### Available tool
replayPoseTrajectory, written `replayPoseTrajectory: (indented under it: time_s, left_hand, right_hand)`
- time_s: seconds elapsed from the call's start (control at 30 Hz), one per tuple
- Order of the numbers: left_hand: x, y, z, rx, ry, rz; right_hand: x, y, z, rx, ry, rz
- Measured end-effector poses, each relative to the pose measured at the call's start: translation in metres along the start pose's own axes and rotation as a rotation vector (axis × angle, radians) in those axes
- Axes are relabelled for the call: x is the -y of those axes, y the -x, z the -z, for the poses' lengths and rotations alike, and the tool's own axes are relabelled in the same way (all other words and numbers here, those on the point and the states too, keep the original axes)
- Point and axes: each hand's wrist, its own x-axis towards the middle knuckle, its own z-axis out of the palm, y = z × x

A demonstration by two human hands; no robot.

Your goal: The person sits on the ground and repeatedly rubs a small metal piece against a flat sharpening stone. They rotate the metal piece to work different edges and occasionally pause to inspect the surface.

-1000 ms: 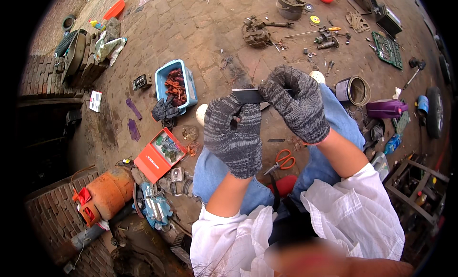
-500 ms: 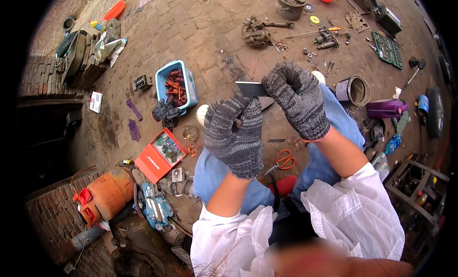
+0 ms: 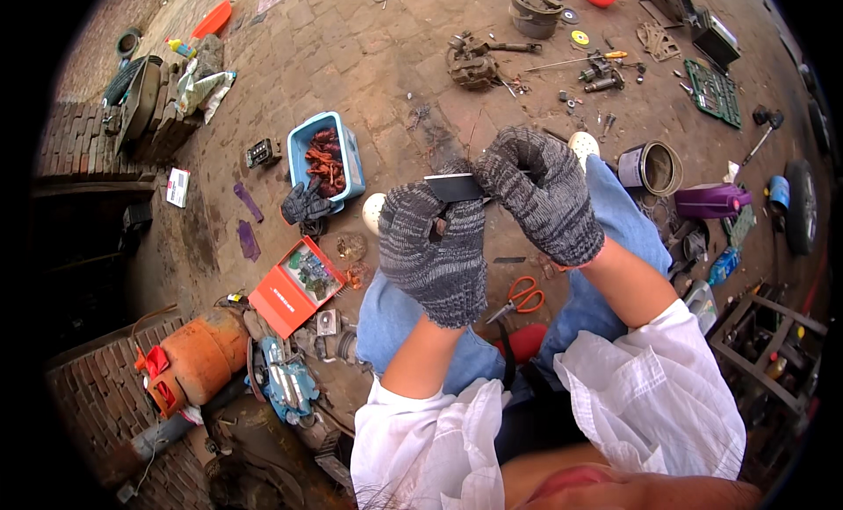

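My hands wear dark grey knitted gloves and meet in front of me. A thin black rectangular piece (image 3: 452,189) with a pale top edge spans between their fingertips. My left hand (image 3: 431,255) is closed, pinching at its lower left. My right hand (image 3: 540,194) grips the right end with curled fingers; the exact fingertip contacts are hidden. Below them, between my jeaned legs, orange-handled scissors (image 3: 527,295) and a dark strip (image 3: 509,260) lie on the brick floor.
Around me are a blue tub (image 3: 349,150) of copper-coloured parts, an open red box (image 3: 277,303), an orange gas cylinder (image 3: 206,356), a metal bucket (image 3: 650,167), a purple jug (image 3: 702,202), a green tool case (image 3: 707,88), a metal frame (image 3: 760,352) and several scattered parts.
My right hand has come down slightly with the black piece, which now sits lower over my left fingers. Its tilt has shifted a little.
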Motion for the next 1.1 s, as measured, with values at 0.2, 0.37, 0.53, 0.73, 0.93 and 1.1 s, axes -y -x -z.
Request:
replayPoseTrajectory:
  time_s: [0.2,0.37,0.53,0.73,0.93,1.1]
  left_hand:
    - [-0.003,-0.003,0.0,0.024,-0.024,-0.042]
    - [0.004,0.003,-0.003,-0.056,0.02,-0.053]
    - [-0.006,-0.003,0.0,0.043,0.086,-0.021]
    - [-0.009,-0.012,-0.001,0.177,0.713,0.58]
    - [-0.012,-0.017,-0.003,0.177,0.827,0.78]
    - [-0.007,-0.017,-0.002,0.261,0.978,0.866]
  right_hand:
    - [-0.009,-0.004,0.002,-0.04,-0.017,0.077]
    - [-0.007,-0.001,-0.001,0.002,-0.059,0.056]
    - [-0.017,-0.006,0.003,-0.087,-0.051,0.156]
    - [-0.033,-0.014,0.008,-0.281,-0.34,0.18]
    - [-0.03,-0.021,0.01,-0.247,-0.548,0.086]
    - [-0.027,-0.019,0.013,-0.126,-0.178,0.112]
